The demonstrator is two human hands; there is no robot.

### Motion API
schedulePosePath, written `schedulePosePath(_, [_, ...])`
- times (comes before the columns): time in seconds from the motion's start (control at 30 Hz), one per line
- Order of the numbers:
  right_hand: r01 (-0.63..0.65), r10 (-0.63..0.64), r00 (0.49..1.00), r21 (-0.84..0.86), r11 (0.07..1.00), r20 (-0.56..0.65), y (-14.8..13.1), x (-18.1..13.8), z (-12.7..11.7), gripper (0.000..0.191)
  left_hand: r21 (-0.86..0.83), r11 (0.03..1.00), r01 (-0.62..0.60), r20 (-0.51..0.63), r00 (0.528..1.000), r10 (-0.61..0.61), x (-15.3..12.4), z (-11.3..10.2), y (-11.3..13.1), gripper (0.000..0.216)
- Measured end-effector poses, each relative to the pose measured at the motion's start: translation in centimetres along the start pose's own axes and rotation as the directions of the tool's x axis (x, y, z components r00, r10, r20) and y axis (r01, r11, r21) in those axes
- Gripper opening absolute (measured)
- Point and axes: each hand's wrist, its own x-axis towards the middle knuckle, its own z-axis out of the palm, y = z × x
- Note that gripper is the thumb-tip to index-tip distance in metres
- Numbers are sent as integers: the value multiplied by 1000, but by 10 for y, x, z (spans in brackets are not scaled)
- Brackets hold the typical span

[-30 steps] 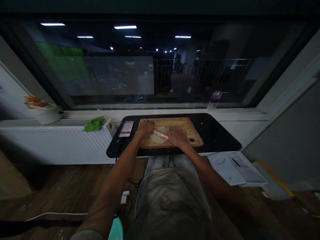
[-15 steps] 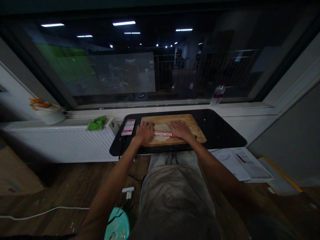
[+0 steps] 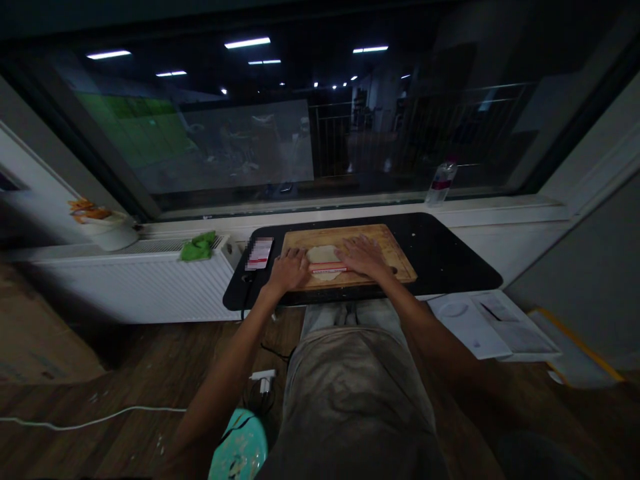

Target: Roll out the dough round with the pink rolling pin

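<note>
On a wooden cutting board (image 3: 400,261) lies a flat, pale sheet of dough (image 3: 323,253). A slim red rolling pin (image 3: 327,267) with a white-lettered strip crosses the dough from side to side. My left hand (image 3: 291,269) rests over the pin's left end, its fingers stretched forward. Over the right end lies my right hand (image 3: 364,256), palm down and fingers spread, partly on the dough. Both ends of the pin are hidden beneath my hands.
The board lies on a black tabletop (image 3: 450,263) below a window. A phone (image 3: 260,254) is left of the board. Nearby are a green cloth (image 3: 198,246) on the radiator (image 3: 165,283), a bottle (image 3: 441,184) on the sill, and a turquoise stool (image 3: 243,447) on the floor.
My view has shifted slightly, so most things sit a little farther right. Both hands stay on the rolling pin; its lettering has turned and looks narrower now.
</note>
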Motion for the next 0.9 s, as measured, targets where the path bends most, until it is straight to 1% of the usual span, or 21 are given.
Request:
schedulePosePath(0.13, [5, -5, 1000, -3, 1000, -14, 1, -1, 5, 73, 5, 1000, 25, -41, 999, -25, -6, 2, 2, 49])
schedulePosePath(0.33, [29, -29, 999, -11, 1000, -42, 2, -6, 9, 69, 2, 1000, 8, -39, 999, -8, -17, 3, 6, 49])
schedulePosePath(0.43, [27, -28, 999, -22, 999, -46, 2, -10, 9, 67, -4, 999, 35, -43, 998, -35, -21, 2, 10, 51])
schedulePosePath(0.57, [27, -29, 997, -39, 999, -67, 0, -15, 9, 63, -33, 996, 81, -78, 993, -83, -27, 0, 16, 51])
schedulePosePath(0.67, [39, -43, 996, -49, 998, -78, -1, -20, 8, 61, -41, 995, 95, -78, 992, -97, -31, -1, 21, 51])
schedulePosePath(0.9, [29, -34, 996, -56, 998, -85, -6, -31, 4, 63, -37, 994, 107, -93, 990, -110, -40, -4, 28, 51])
